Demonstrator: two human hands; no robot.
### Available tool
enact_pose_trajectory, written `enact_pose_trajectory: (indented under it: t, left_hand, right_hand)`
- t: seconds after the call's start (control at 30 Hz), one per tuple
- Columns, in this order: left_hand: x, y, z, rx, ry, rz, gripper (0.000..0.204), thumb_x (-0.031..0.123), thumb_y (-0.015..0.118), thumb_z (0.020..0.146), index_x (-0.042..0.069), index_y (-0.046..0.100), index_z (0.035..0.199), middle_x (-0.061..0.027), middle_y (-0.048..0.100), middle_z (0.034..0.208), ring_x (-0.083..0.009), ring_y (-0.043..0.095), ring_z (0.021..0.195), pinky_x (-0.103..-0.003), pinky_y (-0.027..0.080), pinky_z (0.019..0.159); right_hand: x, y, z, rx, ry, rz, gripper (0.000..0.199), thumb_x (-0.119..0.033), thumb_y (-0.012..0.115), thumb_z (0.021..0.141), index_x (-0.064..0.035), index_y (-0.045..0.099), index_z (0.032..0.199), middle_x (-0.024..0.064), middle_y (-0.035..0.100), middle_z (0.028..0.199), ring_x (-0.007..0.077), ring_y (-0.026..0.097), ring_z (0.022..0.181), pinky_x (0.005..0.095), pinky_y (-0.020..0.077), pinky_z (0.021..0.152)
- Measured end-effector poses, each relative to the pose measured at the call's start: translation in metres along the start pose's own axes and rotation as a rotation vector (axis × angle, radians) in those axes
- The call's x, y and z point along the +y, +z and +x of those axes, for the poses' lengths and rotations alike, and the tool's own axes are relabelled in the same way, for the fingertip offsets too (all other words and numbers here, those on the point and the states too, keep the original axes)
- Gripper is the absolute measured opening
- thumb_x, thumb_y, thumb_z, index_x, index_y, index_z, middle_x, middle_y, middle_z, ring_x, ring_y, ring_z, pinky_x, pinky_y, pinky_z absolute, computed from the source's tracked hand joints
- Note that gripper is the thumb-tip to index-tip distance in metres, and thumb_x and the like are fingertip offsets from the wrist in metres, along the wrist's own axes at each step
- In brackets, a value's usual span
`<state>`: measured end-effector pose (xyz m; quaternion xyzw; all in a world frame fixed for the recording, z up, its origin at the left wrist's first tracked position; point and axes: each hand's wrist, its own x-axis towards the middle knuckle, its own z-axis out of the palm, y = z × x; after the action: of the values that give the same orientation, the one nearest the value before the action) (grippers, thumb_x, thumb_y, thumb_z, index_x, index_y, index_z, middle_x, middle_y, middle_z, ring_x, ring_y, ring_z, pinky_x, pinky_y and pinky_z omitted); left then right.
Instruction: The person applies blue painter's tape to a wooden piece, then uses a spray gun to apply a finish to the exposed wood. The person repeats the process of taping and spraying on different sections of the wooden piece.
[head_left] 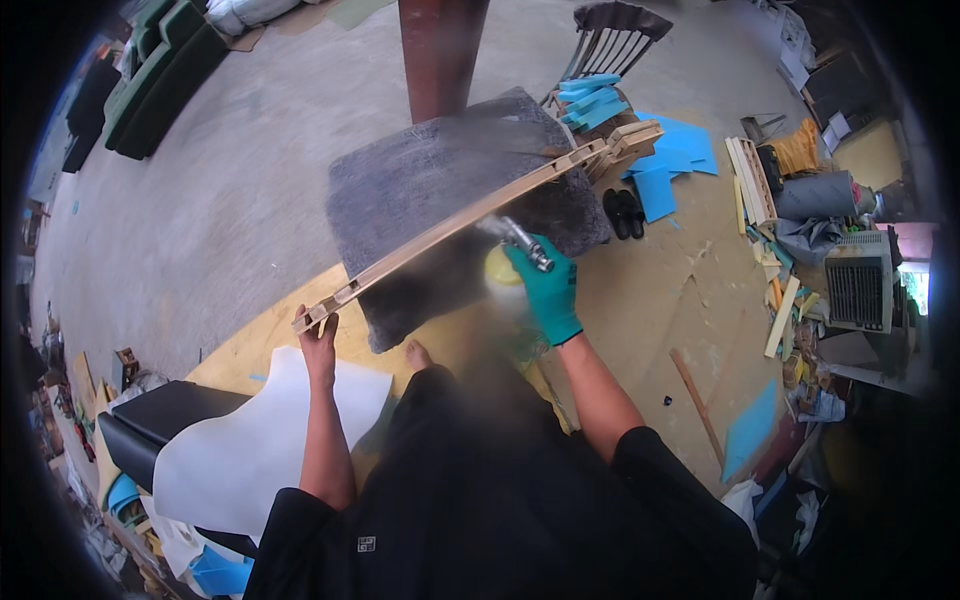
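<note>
Spray mist blurs spray gun [522,240] in gloved right hand [548,288].

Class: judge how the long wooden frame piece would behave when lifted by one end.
The wooden frame piece probably stays stiff: it spans unsupported from the left hand without sagging. Likely light, since one hand props it. Being long, it may swing or twist.

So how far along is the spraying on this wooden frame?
Under way. The right hand, in a teal glove, holds a spray gun with a yellow cup, and mist hangs at the middle of the long wooden frame. The bare left hand grips the frame's near end. Whether any stretch is already coated cannot be told. White foam sheet and blue foam pieces lie unused nearby.
</note>
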<state>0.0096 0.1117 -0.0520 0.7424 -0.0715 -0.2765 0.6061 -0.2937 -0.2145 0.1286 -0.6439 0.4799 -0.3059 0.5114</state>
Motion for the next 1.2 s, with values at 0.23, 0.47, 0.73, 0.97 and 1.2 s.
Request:
enact_pose_trajectory:
  t: [0.23, 0.47, 0.73, 0.97, 1.2]
  left_hand:
    - [0.002, 0.000, 0.002, 0.008, -0.016, 0.031, 0.086, 0.014, 0.083, 0.105, 0.003, 0.031, 0.173, -0.0201, 0.049, 0.167, -0.0303, 0.045, 0.159, -0.043, 0.034, 0.132]
    - [0.000, -0.006, 0.002, 0.015, -0.026, 0.050, 0.087, 0.016, 0.085, 0.104, 0.004, 0.033, 0.172, -0.0205, 0.047, 0.169, -0.0321, 0.042, 0.161, -0.044, 0.033, 0.132]
    - [0.001, -0.005, 0.000, 0.042, -0.032, 0.066, 0.085, 0.016, 0.085, 0.104, 0.005, 0.035, 0.172, -0.0161, 0.049, 0.165, -0.0277, 0.048, 0.153, -0.043, 0.036, 0.130]
    - [0.005, -0.002, -0.003, 0.059, -0.003, 0.115, 0.083, 0.020, 0.085, 0.104, 0.004, 0.038, 0.171, -0.0090, 0.060, 0.149, -0.0211, 0.057, 0.137, -0.035, 0.042, 0.122]
    - [0.003, -0.007, -0.003, 0.059, 0.003, 0.120, 0.079, 0.016, 0.082, 0.106, 0.005, 0.039, 0.171, -0.0094, 0.060, 0.150, -0.0206, 0.059, 0.136, -0.035, 0.044, 0.120]
  right_hand:
    - [0.032, -0.061, 0.047, 0.149, -0.040, -0.108, 0.032, -0.028, 0.086, 0.100, -0.0025, 0.082, 0.119, 0.0056, 0.081, 0.093, 0.0118, 0.072, 0.080, 0.0343, 0.0567, 0.073]
    - [0.059, -0.092, 0.081, 0.200, -0.026, -0.082, 0.031, -0.025, 0.088, 0.099, -0.0018, 0.082, 0.119, 0.0063, 0.082, 0.097, 0.0105, 0.068, 0.083, 0.0351, 0.0559, 0.076]
    - [0.060, -0.119, 0.105, 0.232, -0.024, -0.145, 0.033, -0.025, 0.086, 0.100, -0.0013, 0.083, 0.122, 0.0052, 0.083, 0.100, 0.0087, 0.067, 0.084, 0.0344, 0.0562, 0.078]
    - [0.068, -0.127, 0.120, 0.234, -0.023, -0.054, 0.033, -0.024, 0.085, 0.102, -0.0010, 0.082, 0.126, 0.0037, 0.083, 0.100, 0.0083, 0.067, 0.086, 0.0336, 0.0567, 0.080]
    - [0.085, -0.142, 0.134, 0.255, -0.085, 0.020, 0.034, -0.022, 0.084, 0.102, -0.0014, 0.081, 0.129, 0.0051, 0.082, 0.097, 0.0067, 0.066, 0.086, 0.0337, 0.0552, 0.076]
